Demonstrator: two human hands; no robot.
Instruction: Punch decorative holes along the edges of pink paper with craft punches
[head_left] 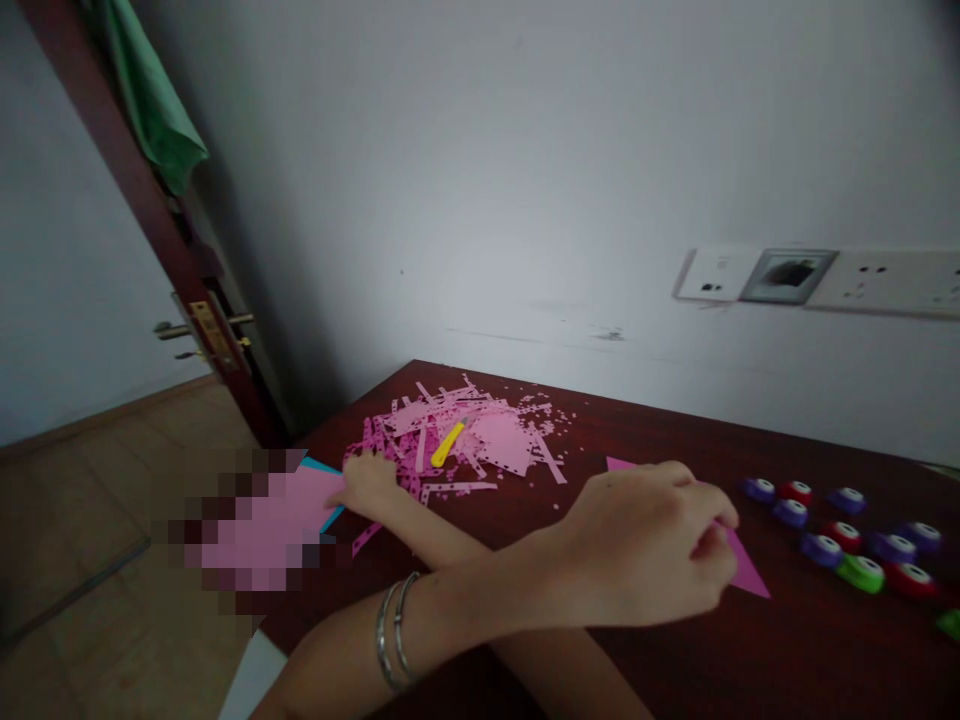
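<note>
My forearms cross over the dark red table. My left hand [637, 545], with two silver bracelets on its wrist, reaches to the right. Its fingers are curled closed at a magenta paper sheet [746, 570], which the hand largely covers. Under it passes my right arm, reaching left. There my right hand [371, 485] grips the edge of light pink paper [304, 500], thumb toward the sheet. Blue paper [322, 465] shows beneath the pink. Part of this paper is pixelated. Behind my right hand, a yellow utility knife [448, 445] lies on pink paper scraps [502, 440].
Several small craft punches [844, 537] in purple, red and green stand at the right of the table [600, 420]. A wall with sockets [709, 275] rises behind. At left are a door edge with a handle [172, 329], a green cloth [154, 100] and tiled floor.
</note>
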